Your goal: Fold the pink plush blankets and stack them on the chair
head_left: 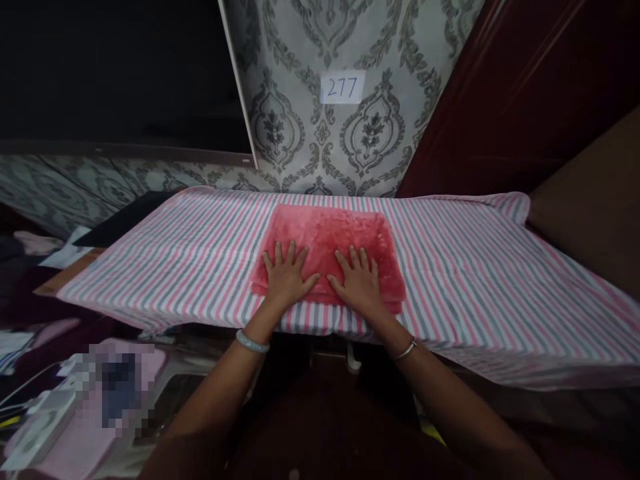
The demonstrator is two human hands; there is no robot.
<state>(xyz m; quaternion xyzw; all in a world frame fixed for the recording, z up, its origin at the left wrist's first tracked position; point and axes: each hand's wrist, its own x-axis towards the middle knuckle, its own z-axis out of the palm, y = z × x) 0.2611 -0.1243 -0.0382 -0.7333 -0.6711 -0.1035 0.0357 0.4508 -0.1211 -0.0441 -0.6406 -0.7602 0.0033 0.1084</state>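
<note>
A folded red plush cloth [325,230] lies flat on a striped cover [450,267] of pink, grey and white. My left hand [287,277] rests palm down on its left half, fingers spread. On the right half, my right hand [357,280] presses flat in the same way, its fingers apart. Neither hand grips the cloth. The thumbs point towards each other with a strip of red between them. Folded layers show along the near edge. What lies under the palms is hidden.
Behind the surface, a patterned wall carries a paper marked 277 [343,87]. A large dark screen [120,73] stands at the back left, a dark red panel [480,100] at the right. At lower left is a pink object [83,447], partly pixelated.
</note>
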